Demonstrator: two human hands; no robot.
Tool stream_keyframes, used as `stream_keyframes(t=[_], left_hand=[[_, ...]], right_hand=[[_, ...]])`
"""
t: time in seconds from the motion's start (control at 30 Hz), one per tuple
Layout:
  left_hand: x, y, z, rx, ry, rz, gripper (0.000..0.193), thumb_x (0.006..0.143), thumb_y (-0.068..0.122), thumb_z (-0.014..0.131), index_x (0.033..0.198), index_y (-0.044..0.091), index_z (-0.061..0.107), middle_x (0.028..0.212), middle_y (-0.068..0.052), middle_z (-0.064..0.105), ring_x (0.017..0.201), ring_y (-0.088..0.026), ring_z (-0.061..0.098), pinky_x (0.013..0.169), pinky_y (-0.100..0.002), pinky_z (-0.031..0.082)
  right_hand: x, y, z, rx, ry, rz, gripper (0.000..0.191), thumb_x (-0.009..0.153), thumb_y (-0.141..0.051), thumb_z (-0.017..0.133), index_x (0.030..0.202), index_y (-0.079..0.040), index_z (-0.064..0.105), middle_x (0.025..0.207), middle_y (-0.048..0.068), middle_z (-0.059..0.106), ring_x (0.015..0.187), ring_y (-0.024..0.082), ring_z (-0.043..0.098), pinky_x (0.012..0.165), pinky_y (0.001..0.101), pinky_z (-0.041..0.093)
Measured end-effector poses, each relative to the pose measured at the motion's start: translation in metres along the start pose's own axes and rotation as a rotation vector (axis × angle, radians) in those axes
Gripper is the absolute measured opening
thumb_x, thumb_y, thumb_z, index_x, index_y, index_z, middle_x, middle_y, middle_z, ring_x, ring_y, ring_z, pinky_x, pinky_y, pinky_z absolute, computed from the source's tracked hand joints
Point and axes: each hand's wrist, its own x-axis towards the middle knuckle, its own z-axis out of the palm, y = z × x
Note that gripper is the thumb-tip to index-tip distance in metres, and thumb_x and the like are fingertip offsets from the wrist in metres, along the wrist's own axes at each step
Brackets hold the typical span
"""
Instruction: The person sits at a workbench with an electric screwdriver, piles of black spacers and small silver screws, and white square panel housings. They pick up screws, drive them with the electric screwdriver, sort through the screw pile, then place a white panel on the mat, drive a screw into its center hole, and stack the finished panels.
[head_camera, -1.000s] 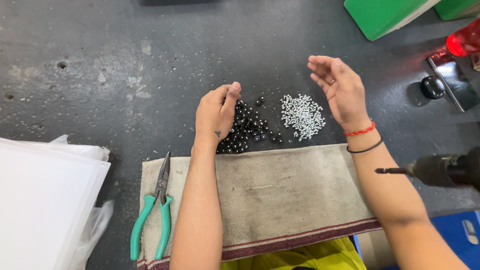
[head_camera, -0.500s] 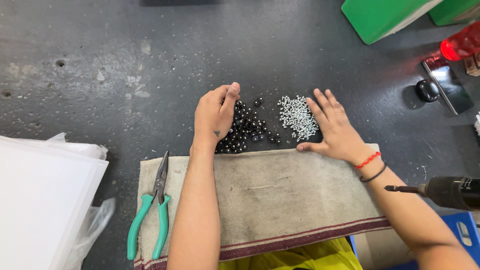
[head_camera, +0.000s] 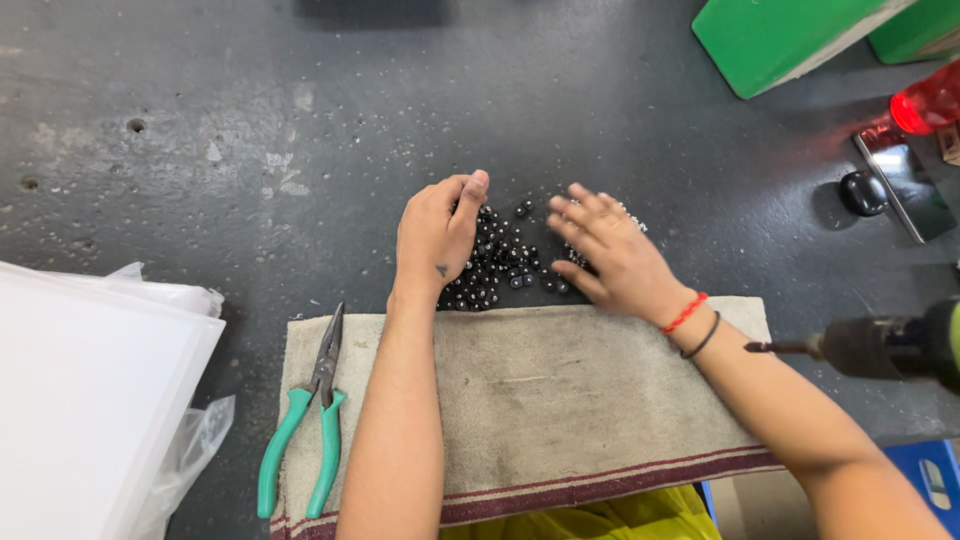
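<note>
- Black beads (head_camera: 500, 262): a loose heap on the dark worktop (head_camera: 250, 150), just beyond the far edge of the cloth, lying between the two hands.
- Silvery beads (head_camera: 628, 215): a second, paler heap to the right of the black ones; a second ago fully exposed, now almost wholly covered by the right hand, with only a few showing past the fingertips.
- Right hand (head_camera: 615, 258): a second ago raised and open above the worktop, now laid palm-down with fingers spread flat across the pale heap and the edge of the black one. It grips nothing; it presses or sweeps, which suggests the beads are being gathered or spread.
- Left hand (head_camera: 435, 235): unmoved at the left edge of the black heap, fingers curled loosely, thumb extended; whether a bead sits inside the curl, I cannot tell.
- Beige cloth (head_camera: 540, 400): under both forearms.
- Green-handled pliers (head_camera: 305, 420): on the cloth's left end, untouched.
- Power drill (head_camera: 880, 345): at the right edge, bit pointing left.
</note>
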Motion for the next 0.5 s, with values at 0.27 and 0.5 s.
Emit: stream_keyframes(t=[0.27, 0.5], left_hand=[[0.001, -0.002, 0.0, -0.01, 0.01, 0.01, 0.056, 0.103, 0.053, 0.044, 0.101, 0.007, 0.075, 0.094, -0.008, 0.077, 0.096, -0.03, 0.069, 0.086, -0.04, 0.052], [0.0, -0.004, 0.0, -0.042, 0.011, -0.001, 0.055, 0.103, 0.053, 0.045, 0.102, 0.007, 0.075, 0.092, -0.008, 0.076, 0.094, -0.029, 0.069, 0.085, -0.04, 0.052]], right_hand=[[0.005, 0.001, 0.004, 0.085, 0.218, 0.022, 0.017, 0.088, -0.005, 0.078, 0.104, -0.003, 0.073, 0.113, 0.01, 0.07, 0.11, 0.029, 0.068, 0.096, 0.0393, 0.057], [-0.011, 0.015, 0.0, 0.084, 0.338, 0.187, 0.014, 0.092, -0.002, 0.078, 0.105, -0.005, 0.074, 0.11, 0.008, 0.072, 0.102, 0.026, 0.071, 0.088, 0.0362, 0.058]])
